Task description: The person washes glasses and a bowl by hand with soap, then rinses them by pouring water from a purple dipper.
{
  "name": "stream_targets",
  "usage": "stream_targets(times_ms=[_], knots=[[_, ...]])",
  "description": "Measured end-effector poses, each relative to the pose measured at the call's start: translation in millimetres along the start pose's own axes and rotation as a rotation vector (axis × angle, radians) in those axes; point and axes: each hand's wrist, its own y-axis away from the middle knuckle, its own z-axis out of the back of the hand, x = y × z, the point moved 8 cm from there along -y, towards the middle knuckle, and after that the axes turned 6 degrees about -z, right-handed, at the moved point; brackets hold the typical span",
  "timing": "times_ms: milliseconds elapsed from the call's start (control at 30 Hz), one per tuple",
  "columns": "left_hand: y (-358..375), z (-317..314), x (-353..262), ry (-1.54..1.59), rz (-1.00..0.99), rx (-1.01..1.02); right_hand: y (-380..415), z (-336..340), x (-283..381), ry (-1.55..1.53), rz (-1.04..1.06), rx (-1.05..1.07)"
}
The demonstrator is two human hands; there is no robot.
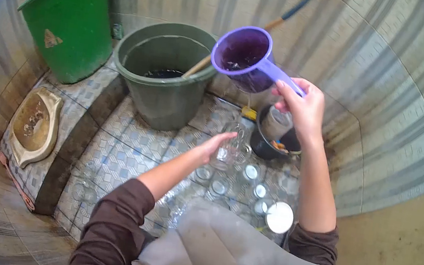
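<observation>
My right hand (305, 105) is closed round the handle of a purple water dipper (244, 54), which has some water in it and is held up beside the large bucket's rim. Below it, my left hand (215, 147) grips a clear glass mug (227, 149) with a handle on its right side. Beneath the mug, several glasses (219, 187) stand on the tiled floor, together with a white round lid or cup (279, 217). A black bucket (268, 148) next to the wall holds a clear container and some small items.
A large grey-green bucket (164, 100) of dark water has a hose (200, 67) hanging into it. On the left, a green bin (71, 24) leans on the wall above a squat toilet (34, 126) on a raised step (78, 139). Another glass (84, 190) stands near the step.
</observation>
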Motion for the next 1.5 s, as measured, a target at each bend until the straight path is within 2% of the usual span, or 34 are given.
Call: stream_targets(times_ms=[67, 100, 200, 267, 333, 467, 633, 733, 800, 933, 1000, 1133, 1300, 1433, 1500], knots=[[-28, -7, 12, -0.155, -0.067, 0.022, 36, 37, -3, 0.079, -0.012, -0.037], [-29, -18, 15, -0.067, -0.104, -0.001, 52, 52, -4, 0.244, 0.051, -0.055], [-45, -30, 42, 0.072, 0.016, -0.081, 94, 76, -14, 0.621, 0.167, -0.123], [-46, -45, 56, 0.086, 0.033, -0.076, 116, 88, -26, 0.658, 0.177, -0.154], [-60, -58, 81, 0.421, 0.090, 0.010, 132, 97, -39, 0.723, 0.186, -0.199], [-74, -68, 108, 0.584, 0.077, 0.049, 153, 113, -68, 0.654, 0.049, -0.224], [-78, -61, 121, 0.597, 0.080, -0.030, 171, 117, -76, 0.608, -0.014, -0.241], [-81, -61, 125, 0.677, 0.151, -0.018, 178, 116, -78, 0.575, -0.047, -0.241], [-84, -58, 126, 0.765, 0.165, -0.080, 181, 117, -81, 0.579, -0.080, -0.242], [-79, -58, 127, 0.779, 0.171, -0.106, 182, 117, -81, 0.565, -0.054, -0.260], [-82, -62, 121, 0.669, 0.037, 0.138, 182, 118, -76, 0.589, -0.056, -0.273], [-79, -52, 130, 0.676, 0.062, 0.018, 184, 121, -69, 0.611, -0.010, -0.293], [-69, -70, 123, 0.627, 0.039, 0.203, 188, 117, -63, 0.627, -0.010, -0.281], [-75, -78, 128, 0.684, 0.097, 0.180, 192, 111, -58, 0.652, 0.057, -0.268], [-73, -74, 122, 0.594, -0.025, 0.042, 194, 110, -62, 0.620, 0.028, -0.271]])
